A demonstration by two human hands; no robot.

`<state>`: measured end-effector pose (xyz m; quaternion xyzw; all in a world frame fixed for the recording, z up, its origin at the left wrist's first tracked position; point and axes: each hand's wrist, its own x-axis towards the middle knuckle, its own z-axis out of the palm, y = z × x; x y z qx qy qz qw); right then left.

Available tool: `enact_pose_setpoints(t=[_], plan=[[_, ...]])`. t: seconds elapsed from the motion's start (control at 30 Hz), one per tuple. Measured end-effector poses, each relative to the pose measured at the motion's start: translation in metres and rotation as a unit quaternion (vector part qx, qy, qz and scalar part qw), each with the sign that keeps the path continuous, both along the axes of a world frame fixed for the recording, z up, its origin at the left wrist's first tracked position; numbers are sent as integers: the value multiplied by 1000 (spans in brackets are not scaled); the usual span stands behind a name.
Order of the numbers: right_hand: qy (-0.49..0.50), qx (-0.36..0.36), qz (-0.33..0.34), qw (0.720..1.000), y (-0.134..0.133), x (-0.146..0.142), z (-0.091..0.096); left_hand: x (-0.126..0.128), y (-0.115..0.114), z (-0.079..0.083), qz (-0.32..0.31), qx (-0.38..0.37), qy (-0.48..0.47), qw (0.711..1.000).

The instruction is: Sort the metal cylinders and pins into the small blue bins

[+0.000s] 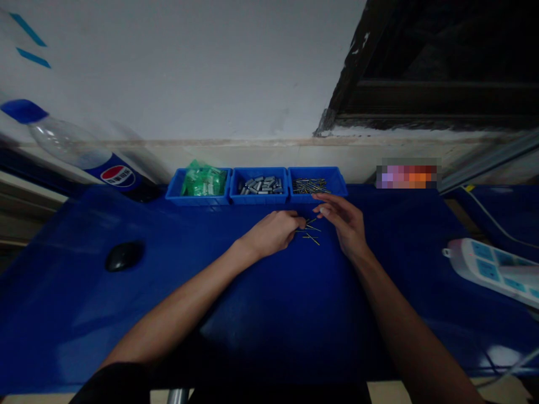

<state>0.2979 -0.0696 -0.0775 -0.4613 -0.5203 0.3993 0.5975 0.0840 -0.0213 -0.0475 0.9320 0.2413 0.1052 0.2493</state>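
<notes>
Few thin pins (311,238) out, bulk apparently left in the rightmost box (338,183) along the tabletop's (269,314) back edge; left hand (278,231) curled at loose ones, grip unclear, right hand (348,224) loosely parted, seemingly unladen.

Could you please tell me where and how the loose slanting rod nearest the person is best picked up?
I would pinch the thin rod by its near right end, coming from the right with the right hand: it lies flat, that end looks free, and the left hand crowds the other side.
</notes>
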Motion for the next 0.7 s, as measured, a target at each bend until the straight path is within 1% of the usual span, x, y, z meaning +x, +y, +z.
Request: enact_pose_setpoints(t=[0.17,0.3,0.43,0.53,0.7], plan=[[-1,-6,5,1000,1,1,-2,-4,4,2,-1,-5,-9,1000],[-4,-4,2,1000,1,1,-2,-7,9,2,22,-3,-61,998],[2,-4,6,1000,1,1,-2,-8,12,6,56,-29,-117,991],[8,-16,8,1000,1,1,-2,-7,12,9,91,-75,-186,975],[7,-38,30,999,1,0,-2,-1,9,11,145,-196,-289,926]])
